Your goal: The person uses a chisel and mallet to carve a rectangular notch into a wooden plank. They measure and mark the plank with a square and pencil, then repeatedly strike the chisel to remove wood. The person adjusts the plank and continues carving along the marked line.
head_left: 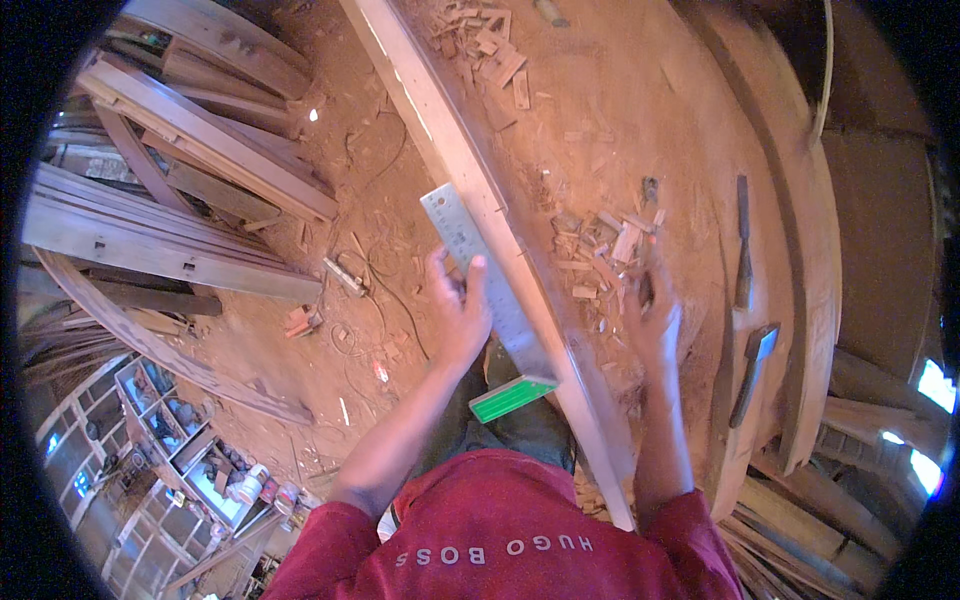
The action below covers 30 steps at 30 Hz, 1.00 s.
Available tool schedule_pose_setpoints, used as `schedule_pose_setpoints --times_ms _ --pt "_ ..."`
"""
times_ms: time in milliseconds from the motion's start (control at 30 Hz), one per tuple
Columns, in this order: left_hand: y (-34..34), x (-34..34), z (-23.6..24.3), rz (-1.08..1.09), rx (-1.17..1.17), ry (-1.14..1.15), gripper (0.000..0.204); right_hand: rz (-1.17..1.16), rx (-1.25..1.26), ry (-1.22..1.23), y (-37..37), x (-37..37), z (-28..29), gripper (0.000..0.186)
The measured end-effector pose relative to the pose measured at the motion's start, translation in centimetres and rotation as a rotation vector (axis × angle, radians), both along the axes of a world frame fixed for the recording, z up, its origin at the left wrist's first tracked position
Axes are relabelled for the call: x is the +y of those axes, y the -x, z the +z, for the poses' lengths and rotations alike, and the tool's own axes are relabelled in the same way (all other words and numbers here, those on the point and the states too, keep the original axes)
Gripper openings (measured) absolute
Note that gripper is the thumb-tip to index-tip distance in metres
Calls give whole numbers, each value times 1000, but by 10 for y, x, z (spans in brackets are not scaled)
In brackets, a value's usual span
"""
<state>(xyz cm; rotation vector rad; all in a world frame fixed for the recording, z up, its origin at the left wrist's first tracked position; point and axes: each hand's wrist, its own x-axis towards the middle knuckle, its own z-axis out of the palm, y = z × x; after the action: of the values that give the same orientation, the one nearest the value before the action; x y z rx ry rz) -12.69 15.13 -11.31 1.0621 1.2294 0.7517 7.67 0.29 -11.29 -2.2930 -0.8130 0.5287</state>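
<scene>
My left hand [463, 305] is closed on the steel blade of a try square [512, 325], thumb on top. The square's green stock points down toward my shirt, and its blade lies slantwise along a long wooden beam [545, 305]. This beam runs from the top of the view down to my right side, with short dark marks on its edge. To the right of the beam, my right hand [655, 318] is raised with fingers bent together. A small reddish tip shows at its fingertips; what it belongs to is too blurred to name.
Wood offcuts [600, 255] and shavings lie on the brown floor beyond the beam. On a plank at right rest a chisel [743, 245] and a wide-bladed tool [755, 370]. Timber [170, 240] is stacked at left, near a cable [410, 320]. A tool box [215, 475] stands lower left.
</scene>
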Motion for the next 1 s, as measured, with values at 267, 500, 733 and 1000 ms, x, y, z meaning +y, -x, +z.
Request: schedule_pose_setpoints --times_ms 267,500,733,1000 --pt "-22 11 -34 16 27 -167 42 222 -36 -85 111 1 33 49" --pt "-14 16 -49 -28 58 -90 44 281 -92 69 116 13 20 55" --pt "-26 17 -50 61 -35 -100 52 314 -123 34 113 8 9 50" --pt "-28 18 -50 30 -36 -132 54 314 -93 -11 112 6 1 52"
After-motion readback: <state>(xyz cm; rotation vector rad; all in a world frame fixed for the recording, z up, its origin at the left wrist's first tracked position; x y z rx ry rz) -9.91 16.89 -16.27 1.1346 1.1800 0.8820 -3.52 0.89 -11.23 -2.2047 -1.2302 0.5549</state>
